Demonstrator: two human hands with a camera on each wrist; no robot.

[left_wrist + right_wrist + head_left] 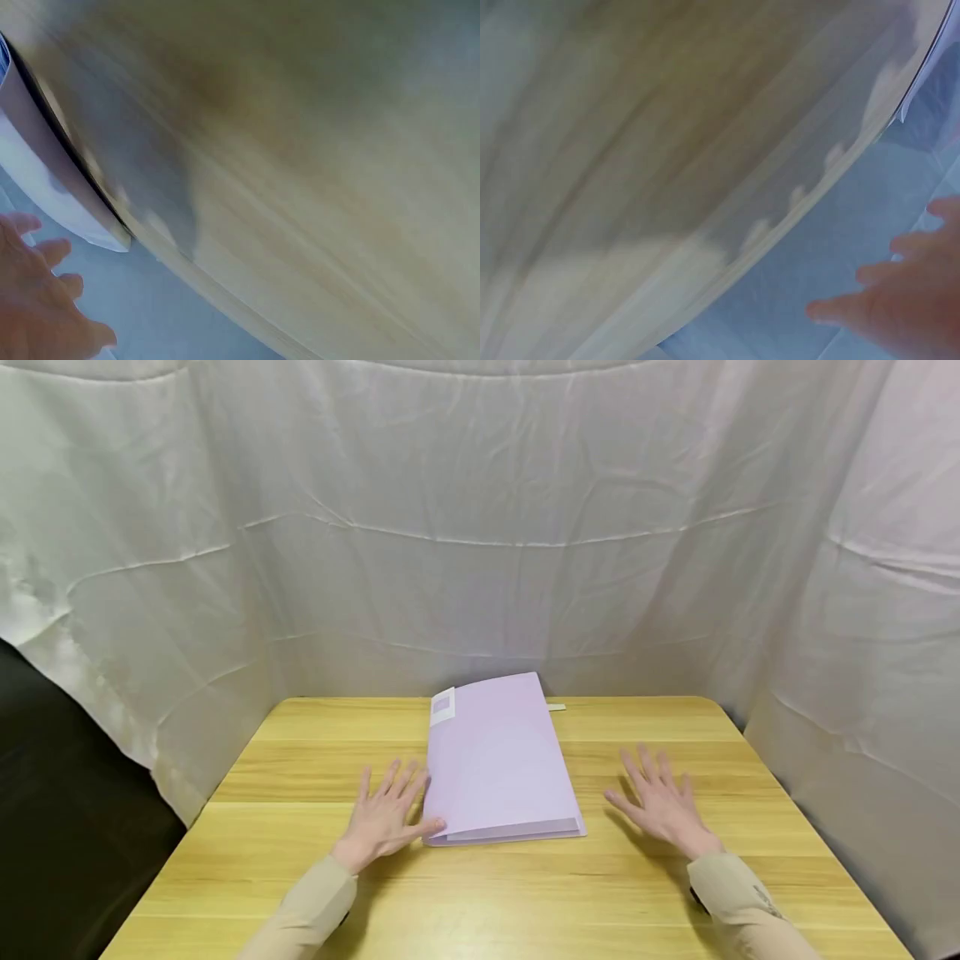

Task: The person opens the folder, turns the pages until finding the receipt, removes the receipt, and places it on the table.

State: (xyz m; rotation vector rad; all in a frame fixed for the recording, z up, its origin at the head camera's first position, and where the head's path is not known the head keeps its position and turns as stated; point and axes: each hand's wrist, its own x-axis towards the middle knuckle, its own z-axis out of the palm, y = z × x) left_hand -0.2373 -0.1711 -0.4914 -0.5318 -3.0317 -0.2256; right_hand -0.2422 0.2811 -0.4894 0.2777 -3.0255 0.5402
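Observation:
A pale lilac folder lies closed on the wooden table, tilted slightly, with a white label at its upper left. Fingers spread, my left hand is at the folder's left side, its thumb overlapping the lower left corner in the head view. To the right of the folder, my right hand hovers over the table with spread fingers and holds nothing. The left wrist view shows the folder's edge beyond the left hand. In the right wrist view, the right hand appears at the lower right.
A small pale strip sticks out past the folder's upper right edge. Grey-white curtains hang behind the table and along both sides. Something black fills the lower left.

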